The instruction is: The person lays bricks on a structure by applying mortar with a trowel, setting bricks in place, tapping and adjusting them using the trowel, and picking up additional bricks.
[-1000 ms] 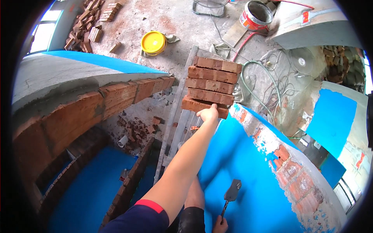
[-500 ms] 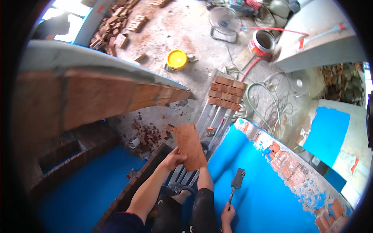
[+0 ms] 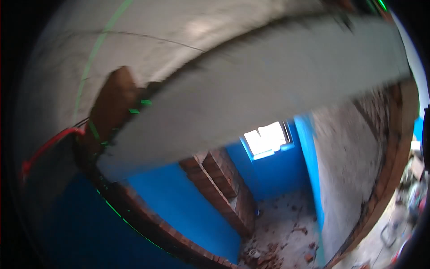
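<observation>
Neither of my hands shows in the head view now, nor does the trowel. On the left, a brown brick-like block point(image 3: 114, 101) stands tilted at the end of a long grey concrete beam point(image 3: 251, 85). Blur hides how the block is held or set. Beside its foot runs a curved red hose or pipe point(image 3: 51, 145). Thin green light lines cross the grey surface point(image 3: 161, 20) above and the dark edge of the brick course point(image 3: 152, 224) below.
Beneath the beam lies a room with blue walls point(image 3: 179, 197), a bright window point(image 3: 266, 140) and brick shelving point(image 3: 219, 179). Broken brick pieces point(image 3: 268, 255) litter its floor point(image 3: 286, 215). A rough grey wall point(image 3: 345, 166) stands right, with clutter point(image 3: 414, 193) beyond.
The view has swung up and away from the floor. My left hand with the brick and my right hand with the trowel have gone out of sight; the beam and green lines have come in.
</observation>
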Tool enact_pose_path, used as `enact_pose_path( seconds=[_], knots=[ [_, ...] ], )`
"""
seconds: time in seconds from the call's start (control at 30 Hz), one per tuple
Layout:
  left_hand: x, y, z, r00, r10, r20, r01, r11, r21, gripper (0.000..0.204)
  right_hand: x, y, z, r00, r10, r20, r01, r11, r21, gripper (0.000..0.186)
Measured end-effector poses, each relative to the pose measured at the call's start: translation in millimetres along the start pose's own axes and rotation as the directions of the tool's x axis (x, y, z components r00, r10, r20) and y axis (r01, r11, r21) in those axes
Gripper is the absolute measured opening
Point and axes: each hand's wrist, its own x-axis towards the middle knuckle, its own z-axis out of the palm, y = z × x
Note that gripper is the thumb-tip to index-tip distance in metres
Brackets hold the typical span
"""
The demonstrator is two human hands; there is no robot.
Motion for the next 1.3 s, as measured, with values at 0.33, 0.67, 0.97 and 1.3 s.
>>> enact_pose_path(
  seconds=[0.33,0.67,0.97,1.3],
  knots=[
    [-145.0,-47.6,-52.4,0.833,-0.135,-0.536,0.338,0.892,0.300,0.088,94.6,-161.5,-72.8,0.825,-0.385,0.414,0.378,0.920,0.102,0.054],
    [-190.8,-180.4,91.1,0.449,-0.371,-0.813,0.352,0.910,-0.221,0.063,145.5,-264.2,-110.6,0.335,-0.780,0.529,0.858,0.484,0.170,0.040],
    [-254.7,-203.9,139.0,-0.052,-0.323,-0.945,0.055,0.944,-0.326,0.063,118.6,-371.2,-63.0,-0.036,-0.592,0.805,0.844,0.414,0.342,0.039],
    [-494.9,57.3,-32.4,0.336,0.294,-0.895,-0.188,0.952,0.242,0.068,-136.3,-522.3,-154.7,-0.287,-0.921,0.264,0.430,0.122,0.895,0.065]
  ],
)
